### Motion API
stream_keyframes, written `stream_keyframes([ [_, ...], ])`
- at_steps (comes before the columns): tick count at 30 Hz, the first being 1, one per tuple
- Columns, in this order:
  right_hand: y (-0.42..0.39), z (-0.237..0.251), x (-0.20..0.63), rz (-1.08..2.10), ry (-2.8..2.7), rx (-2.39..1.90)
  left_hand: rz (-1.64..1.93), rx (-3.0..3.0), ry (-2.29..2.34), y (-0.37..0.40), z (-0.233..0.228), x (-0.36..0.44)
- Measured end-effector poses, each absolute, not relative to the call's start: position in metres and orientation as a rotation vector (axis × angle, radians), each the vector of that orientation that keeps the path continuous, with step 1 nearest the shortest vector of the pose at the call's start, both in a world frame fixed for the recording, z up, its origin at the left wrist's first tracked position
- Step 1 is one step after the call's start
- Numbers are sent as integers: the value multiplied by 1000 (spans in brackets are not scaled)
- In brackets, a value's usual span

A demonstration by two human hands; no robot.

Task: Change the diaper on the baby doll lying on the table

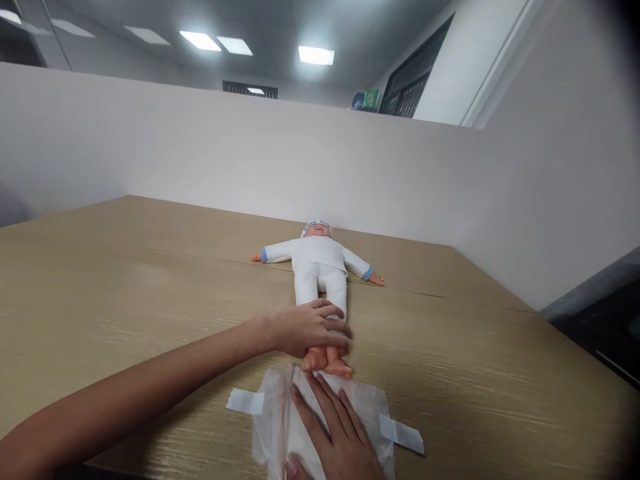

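A baby doll (320,257) lies on its back with its arms spread, dressed in a white top and trousers with blue cuffs. My left hand (313,327) reaches in from the left and is closed around its lower legs; the bare feet (326,360) show below my fingers. Nearer to me an unfolded white diaper (270,427) is laid out, its two tape tabs (245,401) sticking out to the sides. On top of the diaper lies my right hand (343,433), fingers stretched out. Part of the diaper is hidden under it and cut off below.
A wide wooden table (480,373) bears everything. Behind it and at the right stands a pale partition wall (230,153). Beyond the table's right edge a dark object (605,320) is partly in view.
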State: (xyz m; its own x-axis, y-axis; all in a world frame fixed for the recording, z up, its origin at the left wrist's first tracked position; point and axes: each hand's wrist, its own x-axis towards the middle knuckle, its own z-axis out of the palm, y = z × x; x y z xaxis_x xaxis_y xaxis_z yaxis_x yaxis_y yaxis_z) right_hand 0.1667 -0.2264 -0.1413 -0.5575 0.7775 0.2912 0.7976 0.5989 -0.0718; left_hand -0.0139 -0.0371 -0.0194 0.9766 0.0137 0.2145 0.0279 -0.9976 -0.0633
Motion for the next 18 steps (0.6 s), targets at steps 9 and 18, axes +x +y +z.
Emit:
stream_keyframes([
  [9,-196,-80,163,398,-2601,-1434,-842,-3515,-111,-23,48,-14],
  [18,-100,-63,161,481,-2473,-1523,-1174,-3665,-461,3,96,-30],
])
